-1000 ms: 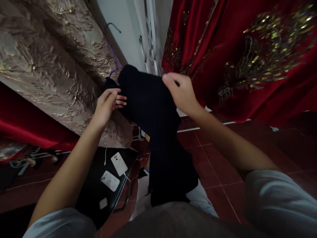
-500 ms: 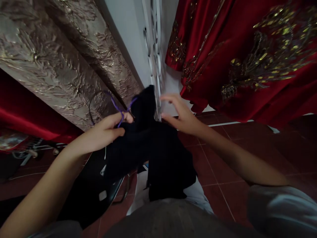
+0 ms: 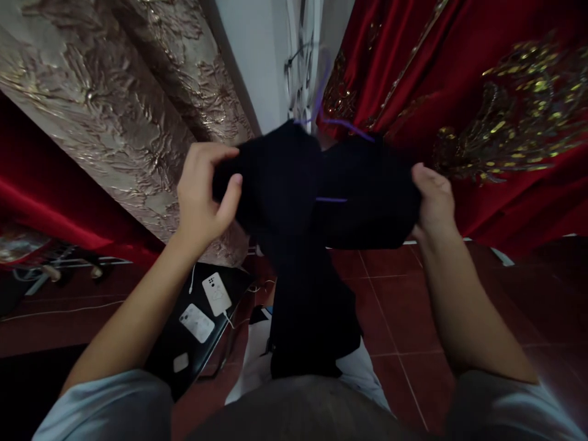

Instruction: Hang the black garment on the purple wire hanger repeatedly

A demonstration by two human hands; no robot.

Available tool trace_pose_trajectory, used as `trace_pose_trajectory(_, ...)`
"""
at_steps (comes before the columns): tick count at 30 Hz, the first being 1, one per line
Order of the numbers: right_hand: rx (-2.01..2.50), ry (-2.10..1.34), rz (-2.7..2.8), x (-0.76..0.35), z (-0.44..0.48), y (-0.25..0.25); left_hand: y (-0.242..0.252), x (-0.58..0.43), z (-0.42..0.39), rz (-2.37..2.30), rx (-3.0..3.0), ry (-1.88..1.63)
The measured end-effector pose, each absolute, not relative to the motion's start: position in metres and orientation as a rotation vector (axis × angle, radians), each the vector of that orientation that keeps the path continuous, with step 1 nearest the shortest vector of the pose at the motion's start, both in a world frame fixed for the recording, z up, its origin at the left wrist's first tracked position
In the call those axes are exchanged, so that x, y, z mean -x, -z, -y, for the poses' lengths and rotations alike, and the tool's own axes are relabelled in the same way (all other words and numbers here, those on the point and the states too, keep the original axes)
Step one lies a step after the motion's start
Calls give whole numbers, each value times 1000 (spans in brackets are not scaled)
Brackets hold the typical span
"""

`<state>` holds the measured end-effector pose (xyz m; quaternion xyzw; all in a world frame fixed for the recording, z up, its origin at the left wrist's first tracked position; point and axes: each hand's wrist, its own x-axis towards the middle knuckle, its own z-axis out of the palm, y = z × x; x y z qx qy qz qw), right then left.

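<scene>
A dark garment is stretched sideways in front of me, its lower part hanging over my lap. At its left edge is my left hand, thumb and fingers curved around the cloth. My right hand grips the opposite end, fingers closed on the fabric. A thin purple cord loops above the garment's upper edge, blurred by motion, and a short purple piece shows across its middle.
Two phones, one with a cable, lie on a black surface at lower left. Textured beige fabric hangs left, red sequined fabric right. White metal rails stand ahead over red floor tiles.
My hands have moved apart, spreading the garment wide. My right hand, empty before, has taken hold of its right end. The purple cord has swung from beside my left hand to above the cloth.
</scene>
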<state>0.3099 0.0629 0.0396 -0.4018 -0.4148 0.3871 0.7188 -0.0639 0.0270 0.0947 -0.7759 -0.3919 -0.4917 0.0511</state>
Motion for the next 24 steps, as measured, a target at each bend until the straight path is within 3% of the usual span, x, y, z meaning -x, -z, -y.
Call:
trace_pose_trajectory(7, 802, -735, 848, -308, -83, -67, -63, 41, -24, 930, 2609, 823)
trace_pose_trajectory(18, 833, -847, 1052, -309, -89, -68, -59, 14, -21, 1216, 2613, 504)
trace_pose_trajectory(24, 953, -868, 1073, -320, -65, -61, -43, -2, -8, 1356, 2611, 691)
